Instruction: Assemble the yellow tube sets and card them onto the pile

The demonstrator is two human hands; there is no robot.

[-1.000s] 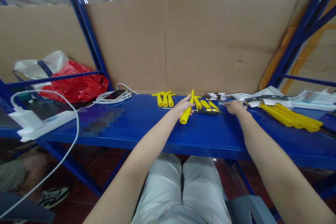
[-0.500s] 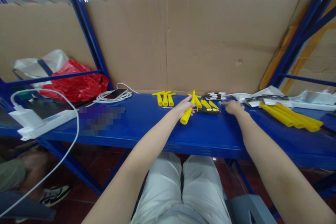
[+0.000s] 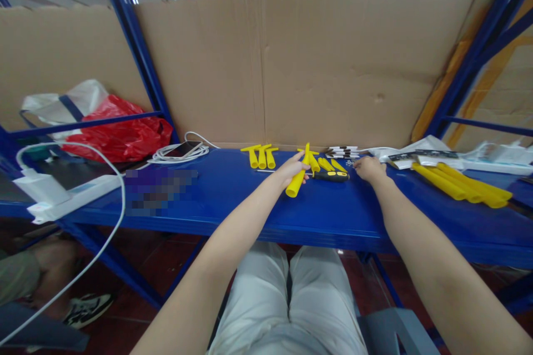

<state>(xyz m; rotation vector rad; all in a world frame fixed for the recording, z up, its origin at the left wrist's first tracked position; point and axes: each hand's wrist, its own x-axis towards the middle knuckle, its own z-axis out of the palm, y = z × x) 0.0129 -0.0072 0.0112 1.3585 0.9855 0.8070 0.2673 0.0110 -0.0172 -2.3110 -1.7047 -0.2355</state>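
My left hand [image 3: 292,169] is wrapped round a yellow plastic tube-shaped handle [image 3: 296,185], its wide hollow end tilted toward me. Over by some small shiny metal pieces [image 3: 350,163], perhaps screws, is my right hand [image 3: 370,168]. Its fingers are bent and drawn together; whether anything sits between them is too small to tell. A screwdriver [image 3: 331,176] with a black and yellow grip lies between the hands, its shaft passing behind the left one. Small yellow wedge-like pieces [image 3: 326,165] and another yellow T-shaped piece [image 3: 313,162] lie just beyond it.
Several yellow T-shaped pieces [image 3: 262,157] stand left on the blue table [image 3: 233,199]. Longer yellow tubes [image 3: 462,188] lie right, near black-and-white packets [image 3: 437,158]. A small packet stack [image 3: 342,152] sits behind. Coiled white cable [image 3: 179,152] and a power strip [image 3: 79,197] are left. Cardboard [image 3: 333,66] closes the back.
My right hand's fingers have drawn in slightly at the small metal pieces, uncovering a bit more of them. The left hand and its yellow handle stay in place.
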